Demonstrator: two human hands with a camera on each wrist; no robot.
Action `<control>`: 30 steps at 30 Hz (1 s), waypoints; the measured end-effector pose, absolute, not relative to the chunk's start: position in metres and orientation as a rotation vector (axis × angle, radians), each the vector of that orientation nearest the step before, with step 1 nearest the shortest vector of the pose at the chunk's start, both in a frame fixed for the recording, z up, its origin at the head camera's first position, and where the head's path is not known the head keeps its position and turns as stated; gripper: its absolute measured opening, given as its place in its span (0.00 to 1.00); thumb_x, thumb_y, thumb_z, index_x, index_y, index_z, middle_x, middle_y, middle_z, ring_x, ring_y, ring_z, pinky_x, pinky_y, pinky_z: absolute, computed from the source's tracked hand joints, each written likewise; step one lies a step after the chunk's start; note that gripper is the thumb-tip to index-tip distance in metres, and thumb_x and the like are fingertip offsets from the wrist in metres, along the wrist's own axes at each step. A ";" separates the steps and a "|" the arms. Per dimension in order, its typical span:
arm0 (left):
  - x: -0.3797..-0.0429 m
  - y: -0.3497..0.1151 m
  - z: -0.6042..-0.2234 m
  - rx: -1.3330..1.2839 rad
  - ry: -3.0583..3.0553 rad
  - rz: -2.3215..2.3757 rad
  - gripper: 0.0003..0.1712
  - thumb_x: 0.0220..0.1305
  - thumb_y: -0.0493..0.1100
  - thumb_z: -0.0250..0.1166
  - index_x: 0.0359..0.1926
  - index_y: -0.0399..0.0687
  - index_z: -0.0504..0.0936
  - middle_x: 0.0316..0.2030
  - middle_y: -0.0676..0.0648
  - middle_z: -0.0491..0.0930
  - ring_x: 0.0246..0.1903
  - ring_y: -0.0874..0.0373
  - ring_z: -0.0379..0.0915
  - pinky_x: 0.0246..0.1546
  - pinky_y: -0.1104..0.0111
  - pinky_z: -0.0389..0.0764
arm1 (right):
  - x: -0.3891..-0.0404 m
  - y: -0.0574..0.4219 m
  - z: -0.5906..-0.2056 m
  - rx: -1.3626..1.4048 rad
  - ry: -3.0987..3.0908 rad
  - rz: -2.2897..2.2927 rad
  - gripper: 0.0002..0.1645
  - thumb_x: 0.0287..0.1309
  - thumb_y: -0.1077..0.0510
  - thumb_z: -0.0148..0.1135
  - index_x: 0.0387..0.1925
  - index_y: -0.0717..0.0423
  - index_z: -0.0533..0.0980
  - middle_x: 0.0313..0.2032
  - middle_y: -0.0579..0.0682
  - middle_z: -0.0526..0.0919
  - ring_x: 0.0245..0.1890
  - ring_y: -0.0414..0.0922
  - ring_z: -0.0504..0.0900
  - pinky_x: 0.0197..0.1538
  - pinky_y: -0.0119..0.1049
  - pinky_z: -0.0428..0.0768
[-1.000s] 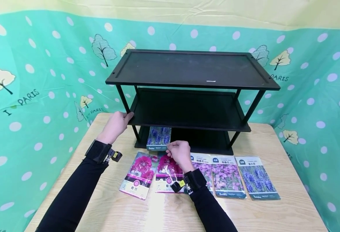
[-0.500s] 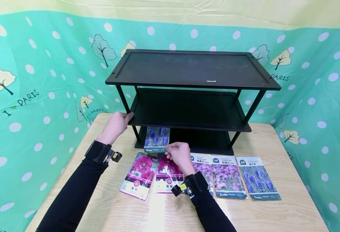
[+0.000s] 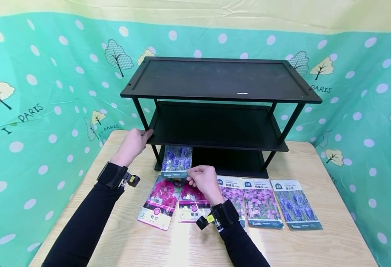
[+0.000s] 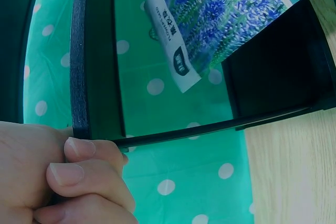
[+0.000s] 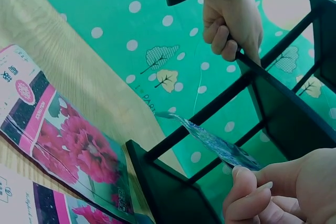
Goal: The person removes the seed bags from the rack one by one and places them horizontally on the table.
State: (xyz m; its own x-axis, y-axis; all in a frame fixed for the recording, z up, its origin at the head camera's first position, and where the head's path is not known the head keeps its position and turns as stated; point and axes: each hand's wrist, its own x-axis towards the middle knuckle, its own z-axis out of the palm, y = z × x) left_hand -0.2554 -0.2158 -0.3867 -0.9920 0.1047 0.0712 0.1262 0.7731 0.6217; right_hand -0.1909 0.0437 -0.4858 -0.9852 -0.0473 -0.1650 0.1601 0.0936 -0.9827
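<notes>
My left hand (image 3: 132, 147) grips the left edge of the middle board of a black three-tier shelf (image 3: 215, 124); its curled fingers show close up in the left wrist view. Between thumb and fingers, my right hand (image 3: 204, 181) pinches the lower right corner of a seed packet (image 3: 176, 161) printed with blue-purple flowers. That packet is held tilted in the gap between the middle and bottom boards, its top end hidden under the middle board in the head view. In the left wrist view the packet (image 4: 220, 19) hangs clear of the bottom board.
Two magenta-flower packets (image 3: 160, 202) lie on the wooden table (image 3: 135, 244) in front of the shelf. To their right lie two pink-flower packets (image 3: 262, 204) and another blue-flower packet (image 3: 297, 205). Polka-dot cloth (image 3: 55, 167) surrounds the table at the back and sides.
My right hand has shifted slightly left and toward me, carrying the blue-flower packet with it. My left hand stays on the middle board.
</notes>
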 end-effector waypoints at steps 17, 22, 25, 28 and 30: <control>-0.256 -0.218 -0.388 -0.179 -2.921 -1.058 0.29 0.84 0.53 0.46 0.21 0.48 0.69 0.13 0.55 0.56 0.14 0.57 0.61 0.19 0.67 0.65 | -0.177 0.038 -0.482 0.075 2.158 -1.996 0.09 0.68 0.61 0.67 0.41 0.65 0.84 0.26 0.53 0.88 0.20 0.40 0.82 0.29 0.35 0.83; -0.256 -0.218 -0.387 -0.153 -2.924 -1.092 0.30 0.84 0.54 0.46 0.20 0.50 0.65 0.13 0.55 0.57 0.14 0.58 0.59 0.18 0.67 0.63 | -0.176 0.036 -0.482 0.055 2.144 -1.998 0.09 0.68 0.61 0.67 0.41 0.65 0.84 0.26 0.54 0.88 0.20 0.39 0.82 0.30 0.35 0.84; -0.256 -0.218 -0.387 -0.145 -2.923 -1.099 0.29 0.84 0.53 0.46 0.20 0.49 0.66 0.14 0.55 0.57 0.14 0.57 0.59 0.18 0.67 0.63 | -0.175 0.035 -0.482 0.036 2.154 -1.992 0.08 0.67 0.61 0.67 0.41 0.65 0.85 0.26 0.55 0.88 0.20 0.39 0.83 0.28 0.33 0.83; -0.255 -0.217 -0.387 -0.158 -2.917 -1.084 0.29 0.84 0.52 0.47 0.22 0.47 0.70 0.14 0.55 0.57 0.14 0.57 0.60 0.18 0.68 0.64 | -0.174 0.034 -0.483 0.011 2.155 -1.995 0.09 0.67 0.61 0.67 0.40 0.65 0.85 0.27 0.56 0.89 0.20 0.39 0.83 0.26 0.30 0.81; -0.254 -0.217 -0.387 -0.173 -2.910 -1.072 0.28 0.84 0.51 0.47 0.23 0.46 0.72 0.14 0.55 0.57 0.14 0.57 0.61 0.18 0.68 0.64 | -0.173 0.034 -0.482 -0.002 2.149 -2.002 0.09 0.67 0.60 0.67 0.41 0.65 0.85 0.27 0.57 0.89 0.20 0.39 0.82 0.26 0.29 0.80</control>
State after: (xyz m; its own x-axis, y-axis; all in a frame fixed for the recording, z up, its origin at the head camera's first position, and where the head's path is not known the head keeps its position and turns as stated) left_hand -0.2544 -0.2170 -0.3870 -0.9932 0.0920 0.0720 0.1167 0.7555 0.6447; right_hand -0.1727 0.0339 -0.4824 -0.9792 -0.1395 -0.1475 0.1372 0.0803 -0.9873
